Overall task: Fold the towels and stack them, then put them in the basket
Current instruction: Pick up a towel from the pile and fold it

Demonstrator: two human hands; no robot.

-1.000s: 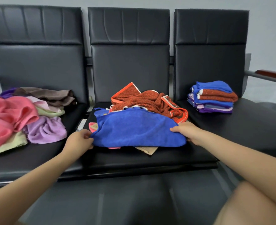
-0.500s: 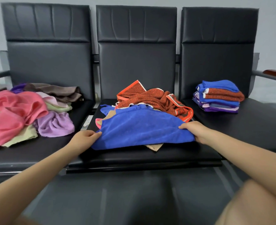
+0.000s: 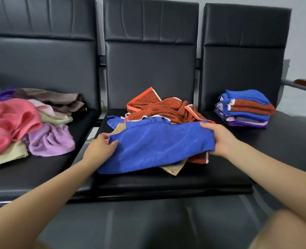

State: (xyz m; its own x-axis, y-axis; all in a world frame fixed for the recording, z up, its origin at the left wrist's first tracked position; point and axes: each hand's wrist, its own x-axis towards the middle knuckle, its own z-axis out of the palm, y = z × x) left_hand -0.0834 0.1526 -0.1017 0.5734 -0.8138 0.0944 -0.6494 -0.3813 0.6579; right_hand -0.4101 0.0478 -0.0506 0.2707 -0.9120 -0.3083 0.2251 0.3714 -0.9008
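Note:
A blue towel (image 3: 157, 146) is stretched across the middle seat. My left hand (image 3: 99, 150) grips its left edge and my right hand (image 3: 218, 139) grips its right edge. Its near edge sags onto the seat. Behind and under it lies a rumpled rust-red towel (image 3: 163, 108) with an orange border, and a tan cloth (image 3: 173, 168) pokes out beneath. A stack of folded towels (image 3: 245, 108), blue, red and purple, sits on the right seat. No basket is in view.
Three black padded seats (image 3: 166, 180) stand in a row. The left seat carries a loose heap of unfolded towels (image 3: 28, 123): pink, lilac, pale green, brown. An armrest (image 3: 305, 83) juts out at far right. My knee (image 3: 283, 230) shows at bottom right.
Both hands have raised the blue towel's held edge a little and drawn it taut. The tan cloth and a red corner beneath it now show more. The camera has shifted.

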